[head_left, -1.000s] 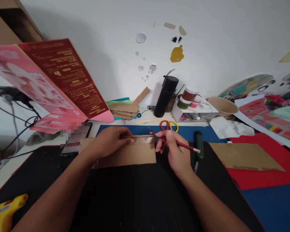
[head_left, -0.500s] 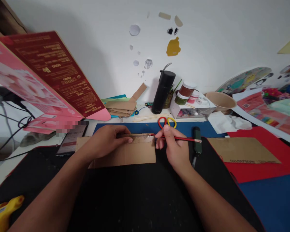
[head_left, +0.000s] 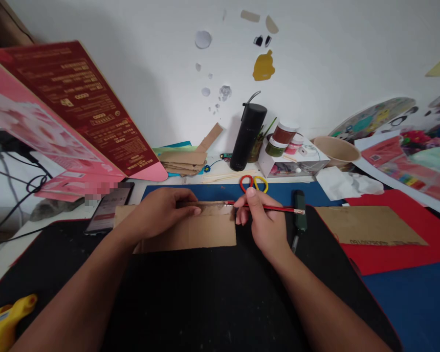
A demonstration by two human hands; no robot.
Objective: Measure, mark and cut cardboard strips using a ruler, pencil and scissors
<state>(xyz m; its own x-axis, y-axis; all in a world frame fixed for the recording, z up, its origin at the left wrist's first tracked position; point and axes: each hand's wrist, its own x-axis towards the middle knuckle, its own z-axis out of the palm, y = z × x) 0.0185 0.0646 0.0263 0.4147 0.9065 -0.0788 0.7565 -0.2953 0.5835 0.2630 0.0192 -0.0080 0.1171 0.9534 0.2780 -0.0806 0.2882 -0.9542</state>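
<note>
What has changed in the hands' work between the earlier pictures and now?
The pencil has swung from a clear slant to nearly level in view, its rear end moving away from the person. Nothing was let go: the right hand still holds it, and the left hand stays on the cardboard.

White wall (head_left: pixel 150 29), white desk (head_left: pixel 14 249), soft light

Bottle (head_left: pixel 247 139): standing near wall (head_left: pixel 150 49). Jars (head_left: pixel 285 133): right of bottle, stacked. Bowl (head_left: pixel 337 152): farther right of bottle. Scissors (head_left: pixel 253 183): in front of bottle. Phone (head_left: pixel 109 208): left of bottle, nearer. Glue gun (head_left: pixel 7 318): well left of bottle, foreground.
</note>
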